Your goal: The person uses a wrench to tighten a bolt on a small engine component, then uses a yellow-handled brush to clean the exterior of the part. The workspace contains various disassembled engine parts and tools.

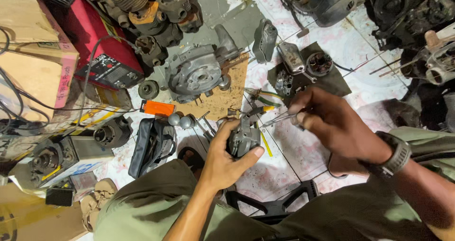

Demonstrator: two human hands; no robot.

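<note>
Head view. The left hand (226,158) is clenched around a small grey metal part (242,137), thumb lying along its lower edge, held above the tiled floor (284,146) between the knees. The right hand (327,122), a watch (397,158) on its wrist, pinches a thin metal tool (276,120) whose tip meets the part's upper right. Just beyond lie pliers (260,96), a cardboard sheet (222,96) and an engine casing (196,72); a red machine (102,51) stands farther left.
</note>
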